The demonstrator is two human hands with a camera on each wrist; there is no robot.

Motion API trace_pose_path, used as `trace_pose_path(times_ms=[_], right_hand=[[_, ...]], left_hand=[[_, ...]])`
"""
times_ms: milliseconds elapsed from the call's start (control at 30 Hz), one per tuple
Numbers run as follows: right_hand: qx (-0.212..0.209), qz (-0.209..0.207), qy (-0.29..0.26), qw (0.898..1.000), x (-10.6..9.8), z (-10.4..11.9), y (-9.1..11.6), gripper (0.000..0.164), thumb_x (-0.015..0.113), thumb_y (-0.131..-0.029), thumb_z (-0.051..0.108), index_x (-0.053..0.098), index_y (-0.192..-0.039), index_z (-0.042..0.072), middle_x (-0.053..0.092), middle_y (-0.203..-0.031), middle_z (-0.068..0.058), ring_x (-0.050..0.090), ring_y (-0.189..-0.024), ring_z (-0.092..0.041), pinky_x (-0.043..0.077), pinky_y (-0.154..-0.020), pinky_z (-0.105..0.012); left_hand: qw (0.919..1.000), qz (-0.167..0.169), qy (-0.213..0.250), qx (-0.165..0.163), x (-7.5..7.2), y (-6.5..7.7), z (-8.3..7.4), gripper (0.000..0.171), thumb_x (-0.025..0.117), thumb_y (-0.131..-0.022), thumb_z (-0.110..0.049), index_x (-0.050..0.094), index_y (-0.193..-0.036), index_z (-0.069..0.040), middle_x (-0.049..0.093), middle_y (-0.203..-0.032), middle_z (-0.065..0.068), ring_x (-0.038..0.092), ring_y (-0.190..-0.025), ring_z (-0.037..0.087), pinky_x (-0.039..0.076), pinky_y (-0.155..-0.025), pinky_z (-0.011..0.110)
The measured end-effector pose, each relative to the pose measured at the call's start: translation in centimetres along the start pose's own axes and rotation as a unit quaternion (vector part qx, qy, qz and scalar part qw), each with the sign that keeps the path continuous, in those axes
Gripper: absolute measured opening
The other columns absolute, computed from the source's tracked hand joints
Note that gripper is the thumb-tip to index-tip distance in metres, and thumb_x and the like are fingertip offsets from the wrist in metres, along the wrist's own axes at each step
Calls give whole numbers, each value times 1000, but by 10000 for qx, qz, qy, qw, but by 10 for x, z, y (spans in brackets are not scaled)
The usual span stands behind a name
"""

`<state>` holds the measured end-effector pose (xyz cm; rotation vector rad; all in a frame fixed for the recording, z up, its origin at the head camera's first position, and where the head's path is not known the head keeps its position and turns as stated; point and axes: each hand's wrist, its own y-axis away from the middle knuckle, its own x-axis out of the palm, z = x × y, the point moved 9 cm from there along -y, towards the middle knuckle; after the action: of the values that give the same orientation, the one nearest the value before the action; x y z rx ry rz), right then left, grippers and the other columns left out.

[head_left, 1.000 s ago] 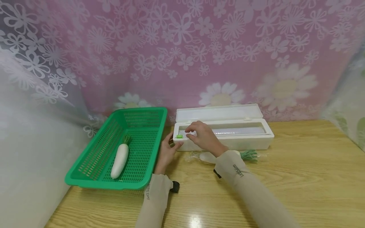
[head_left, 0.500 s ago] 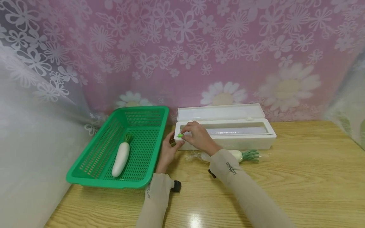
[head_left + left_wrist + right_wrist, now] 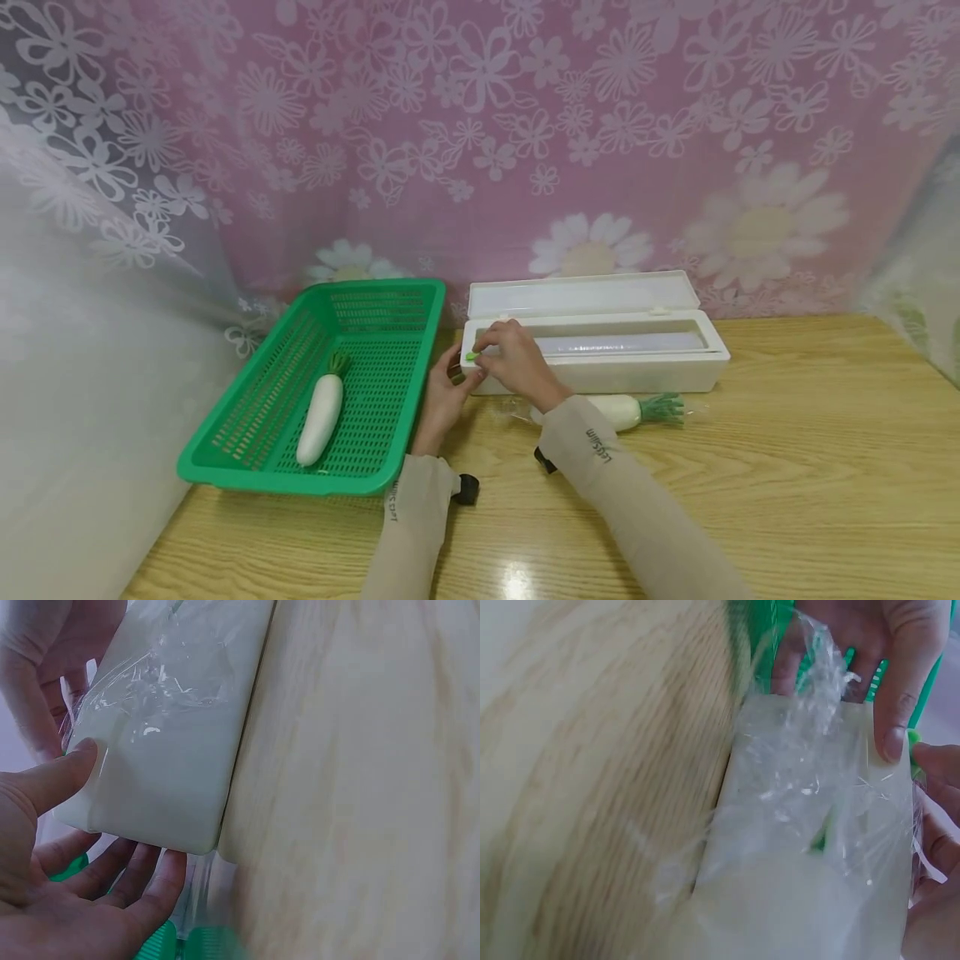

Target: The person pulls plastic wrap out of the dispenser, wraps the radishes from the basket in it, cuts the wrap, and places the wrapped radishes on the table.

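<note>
A long white cling film box (image 3: 600,375) lies on the table, its lid (image 3: 585,296) raised at the back and a roll of film (image 3: 622,343) inside. My left hand (image 3: 444,396) grips the box's left end, thumb on the front wall and fingers round the end, as the left wrist view shows. My right hand (image 3: 517,358) reaches over the box and pinches the small green slide cutter (image 3: 471,356) at the left of the front rim. In front of the box lies a white radish (image 3: 618,411) in clear film, partly hidden by my right wrist.
A green plastic basket (image 3: 191,471) stands on the left, close beside my left hand, holding another white radish (image 3: 320,421). Behind the box hangs a pink flowered curtain (image 3: 480,167). Loose crumpled film (image 3: 802,772) sticks out in front of the box.
My right hand has moved left along the rim and taken hold of the green cutter, which has shifted slightly left. More of the wrapped radish shows. The left hand keeps its grip on the box.
</note>
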<state>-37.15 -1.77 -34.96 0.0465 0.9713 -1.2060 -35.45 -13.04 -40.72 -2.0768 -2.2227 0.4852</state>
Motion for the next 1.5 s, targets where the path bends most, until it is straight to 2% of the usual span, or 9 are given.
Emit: trace_pose_path(times_ms=[133,333,433,567,933,1067,1267,1367,1500], right_hand=[[11,91,133,9999,3,3,-2,6,75,-89,4,78,-93,1,70,-99,-11,57,-99,-31,48,-95,-49],[-32,255,510,9984,1,6,0,11,76,-87,6,77,-96,-1,70,-103,-13,58,-99,-32,50,-86,-46],[-76,309,747,9967,-2,6,2,15,77,-87,9,77,-99,-2,70,-108,-13,58,-104,-33,50,-91,-45],[-260,204,908,9953,-7,7,6,18,78,-87,10,77,-101,-2,70,-109,-14,59,-106,-34,50,-94,-45],[-812,-78,1383,9870,-13,9,12,12,77,-87,9,79,-90,-2,70,-97,-12,61,-88,-31,54,-78,-42],[-853,-81,1119,9900,-13,9,12,12,73,-88,7,78,-91,-4,70,-97,-15,61,-89,-33,53,-81,-45],[-322,-164,398,9986,-18,0,11,10,69,-87,3,76,-90,-4,69,-94,-14,62,-90,-33,52,-80,-48],[-318,-200,417,9984,-17,-1,11,6,72,-85,2,75,-86,-3,69,-92,-13,62,-88,-33,53,-80,-48],[-608,-206,634,9959,-10,6,10,7,79,-81,0,75,-85,-4,70,-92,-13,63,-91,-34,50,-93,-50]], left_hand=[[10000,18,-12,-13,-1,1,0,57,66,-95,3,40,-144,16,51,-134,36,50,-122,50,44,-101,59],[10000,39,13,54,1,1,0,56,66,-95,4,40,-144,16,50,-135,37,49,-122,51,41,-103,61],[10000,16,-24,-24,1,1,1,58,66,-95,3,40,-145,16,50,-136,36,49,-122,51,42,-102,61],[10000,-30,-25,-90,1,1,0,58,67,-94,4,40,-144,16,50,-135,36,49,-122,50,45,-100,59],[9999,-24,-10,-98,1,-1,2,59,67,-94,5,40,-144,16,50,-134,37,49,-122,50,46,-100,58],[9999,-23,-13,-124,1,-2,2,59,67,-94,4,40,-145,16,50,-135,36,49,-123,50,46,-100,57],[10000,-6,-49,-50,2,-2,0,59,68,-93,5,40,-144,17,50,-135,36,49,-123,50,45,-101,58],[9999,2,-112,11,2,-2,0,58,67,-94,5,40,-143,17,51,-134,36,50,-122,50,45,-100,58],[9999,9,-116,103,1,-3,1,57,67,-93,5,40,-143,18,51,-132,37,50,-120,50,46,-100,57]])
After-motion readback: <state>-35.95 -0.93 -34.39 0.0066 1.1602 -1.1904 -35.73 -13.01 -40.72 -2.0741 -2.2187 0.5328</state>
